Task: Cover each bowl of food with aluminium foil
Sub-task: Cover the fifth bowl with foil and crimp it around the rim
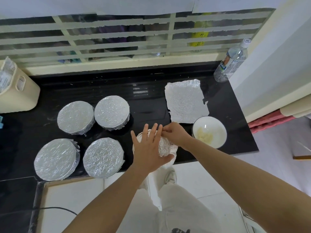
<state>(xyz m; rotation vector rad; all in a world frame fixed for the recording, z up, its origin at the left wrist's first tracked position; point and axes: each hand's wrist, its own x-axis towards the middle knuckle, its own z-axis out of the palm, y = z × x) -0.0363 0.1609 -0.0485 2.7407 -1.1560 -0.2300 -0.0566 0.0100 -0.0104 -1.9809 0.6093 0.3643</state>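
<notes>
Pressing flat on the foil-topped bowl (165,147) at the front edge of the black countertop (151,101), the left hand (148,148) covers most of its top, fingers straight and fanned out, thumb hooked round the near right side. The right hand (175,133) is at that bowl's far right rim, fingertips bunched and pinching the foil there, right next to the left hand's fingertips. The foil on this one is crinkly dull silver and hugs the rim, so no idea what's inside. Just right of the right hand, near the front right corner, sits an uncovered white bowl (217,130) with a dark rim and some pale yellowish food at the bottom. Behind it a loose foil sheet (186,101) lies flat, roughly rectangular with ragged edges, its long axis running back to front with a slight lean, near edge just about at the open bowl's rim. The left part of the counter has a two-by-two block of round, tightly wrapped bowls: far-left covered bowl (75,117), far-right covered bowl (111,112), near-left covered bowl (56,159), near-right covered bowl (103,159). A water bottle (230,63) stands at the back right corner and a cream bin (16,91) at the left edge.
</notes>
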